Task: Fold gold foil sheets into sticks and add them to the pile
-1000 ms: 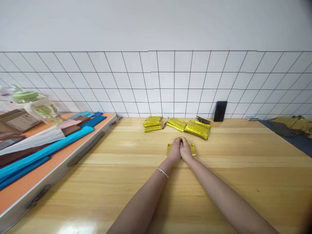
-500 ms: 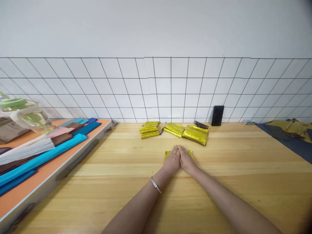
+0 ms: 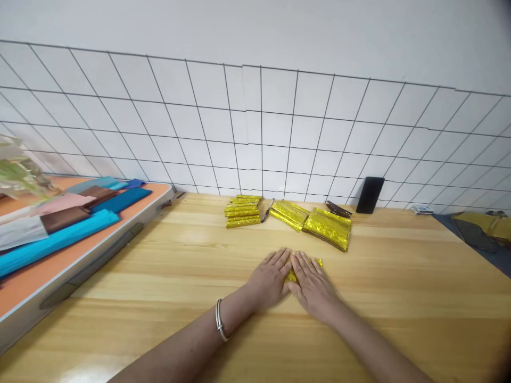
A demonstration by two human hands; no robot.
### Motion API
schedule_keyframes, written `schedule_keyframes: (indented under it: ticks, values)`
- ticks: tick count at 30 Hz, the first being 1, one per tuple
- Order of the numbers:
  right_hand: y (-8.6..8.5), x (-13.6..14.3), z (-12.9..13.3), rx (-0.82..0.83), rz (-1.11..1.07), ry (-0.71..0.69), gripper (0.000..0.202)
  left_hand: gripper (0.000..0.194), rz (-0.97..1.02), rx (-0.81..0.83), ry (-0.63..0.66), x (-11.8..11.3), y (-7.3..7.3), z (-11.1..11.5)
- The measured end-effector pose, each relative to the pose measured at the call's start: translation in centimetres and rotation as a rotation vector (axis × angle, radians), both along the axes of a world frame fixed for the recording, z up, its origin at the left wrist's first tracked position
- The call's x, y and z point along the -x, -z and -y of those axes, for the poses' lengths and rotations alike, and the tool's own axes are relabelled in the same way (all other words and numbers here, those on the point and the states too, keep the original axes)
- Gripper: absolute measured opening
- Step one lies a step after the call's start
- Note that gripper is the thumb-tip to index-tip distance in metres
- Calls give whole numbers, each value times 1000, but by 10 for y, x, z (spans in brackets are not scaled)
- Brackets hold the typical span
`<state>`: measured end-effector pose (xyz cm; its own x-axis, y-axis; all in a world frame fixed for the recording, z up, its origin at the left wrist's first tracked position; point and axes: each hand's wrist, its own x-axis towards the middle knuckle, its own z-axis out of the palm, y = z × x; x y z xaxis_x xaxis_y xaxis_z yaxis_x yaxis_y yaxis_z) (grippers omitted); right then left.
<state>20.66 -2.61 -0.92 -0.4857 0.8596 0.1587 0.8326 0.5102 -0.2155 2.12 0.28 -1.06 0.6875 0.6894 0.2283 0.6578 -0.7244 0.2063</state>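
Note:
My left hand and my right hand lie flat, side by side, on a piece of shiny gold foil. Both hands have their fingers stretched forward, and their thumbs are close together. Most of this foil is hidden under my palms and fingers, with bits showing between the hands and beyond the right fingertips. On my left wrist is a silver bangle. Farther back lie gold foil strips, a flat gold foil piece and a thicker gold foil stack.
A dark pen lies between the foil groups. Behind the stack are a black clip-like item and a black phone-like slab leaning on the tiled wall. Folded coloured cloths or papers cover the orange surface at left.
My hands have gone from close together with fingertips touching to lying flatter and wider on the foil. The view has tilted and shifted.

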Motion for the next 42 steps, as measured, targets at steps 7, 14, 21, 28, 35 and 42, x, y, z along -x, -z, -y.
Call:
schedule_keyframes:
  ticks: [7,14,21,28,35,42]
  values:
    - [-3,-15,-1,24,104,-57,68,65,-18,-8,-18,15,-1,0]
    - [-5,-30,-1,44,147,-68,66,66,-74,-4,-33,18,-5,2]
    - [-13,-28,2,103,176,-24,67,63,-118,-72,-20,17,-4,2]
    - [-20,-29,5,141,163,-4,68,63,-138,-84,-21,16,-2,2]
    - [-18,-29,4,139,160,-22,68,64,-143,-61,-32,18,-1,2]
    - [-15,-29,3,137,150,-29,69,71,-122,-16,42,-2,-13,15]
